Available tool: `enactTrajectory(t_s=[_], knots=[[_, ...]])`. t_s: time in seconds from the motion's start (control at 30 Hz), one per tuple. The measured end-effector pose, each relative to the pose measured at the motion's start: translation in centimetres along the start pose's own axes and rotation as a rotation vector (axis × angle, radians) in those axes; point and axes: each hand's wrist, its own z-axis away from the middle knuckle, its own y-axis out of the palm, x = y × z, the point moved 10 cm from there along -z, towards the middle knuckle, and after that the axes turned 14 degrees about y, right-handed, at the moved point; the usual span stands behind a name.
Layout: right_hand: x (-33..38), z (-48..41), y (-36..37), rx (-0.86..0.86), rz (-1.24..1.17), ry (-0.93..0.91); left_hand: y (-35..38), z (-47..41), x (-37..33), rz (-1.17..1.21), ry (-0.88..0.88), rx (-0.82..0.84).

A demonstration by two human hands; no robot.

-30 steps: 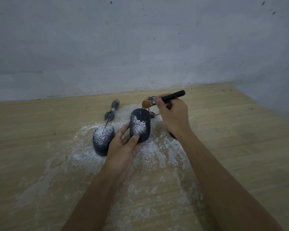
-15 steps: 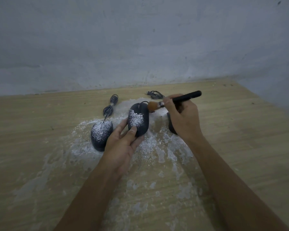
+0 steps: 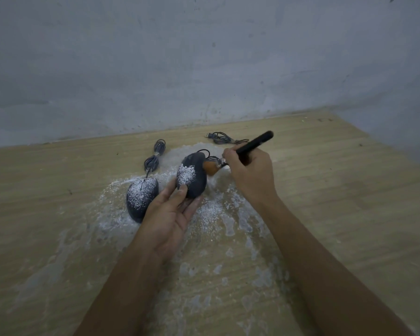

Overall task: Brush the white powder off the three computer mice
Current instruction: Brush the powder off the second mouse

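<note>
My left hand [image 3: 172, 212] grips the middle black mouse [image 3: 195, 177] by its near end and tilts it up off the table; white powder still covers its left half. My right hand [image 3: 251, 174] holds a black-handled brush [image 3: 250, 144], whose orange-brown bristles [image 3: 211, 167] touch the mouse's right side. A second black mouse [image 3: 141, 197], thickly dusted with powder, lies on the table to the left. The third mouse is hidden behind my right hand.
White powder [image 3: 211, 214] is scattered over the wooden table [image 3: 349, 202] around and in front of the mice. Two coiled cables [image 3: 155, 155] [image 3: 220, 137] lie behind them near the grey wall [image 3: 204, 57]. The table's right edge runs close by at the far right.
The left hand has lifted and tilted the middle mouse more. The brush has moved from its far end down its right side. More of its top is bare of powder.
</note>
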Motion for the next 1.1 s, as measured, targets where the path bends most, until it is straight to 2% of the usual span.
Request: enactTrajectory(t_s=[0.1, 0.2, 0.37, 0.43, 0.5, 0.63, 0.67, 0.77, 0.9, 1.1], knots=[[0.2, -0.2, -0.6, -0.005, -0.088, -0.005, 0.2, 0.1, 0.0, 0.008, 0.001, 0.001], [0.4, 0.1, -0.5, 0.009, -0.048, -0.031, 0.4, 0.2, 0.1, 0.025, -0.009, 0.000], [0.5, 1.0, 2.0, 0.413, -0.011, -0.059, 0.4, 0.1, -0.3, 0.058, 0.002, 0.013], [0.2, 1.4, 2.5, 0.483, 0.078, -0.061, 0.5, 0.2, -0.4, 0.042, 0.014, 0.021], [0.1, 1.2, 2.2, 0.435, 0.036, -0.047, 0.5, 0.3, -0.3, 0.044, 0.009, 0.019], [-0.4, -0.2, -0.4, 0.097, -0.074, 0.009, 0.2, 0.1, -0.4, 0.060, 0.003, 0.011], [-0.4, -0.2, -0.7, 0.059, -0.081, 0.014, 0.2, 0.1, -0.4, 0.054, 0.010, 0.012], [-0.1, 0.0, -0.2, 0.105, -0.107, -0.012, 0.1, 0.3, -0.7, -0.019, 0.059, 0.030], [0.9, 0.4, 0.8, 0.235, 0.018, -0.069, -0.3, 0.2, -1.1, -0.135, 0.119, 0.020], [3.1, 0.7, 0.2, 0.109, 0.068, -0.189, -0.5, -0.1, -1.2, -0.236, 0.158, 0.007]])
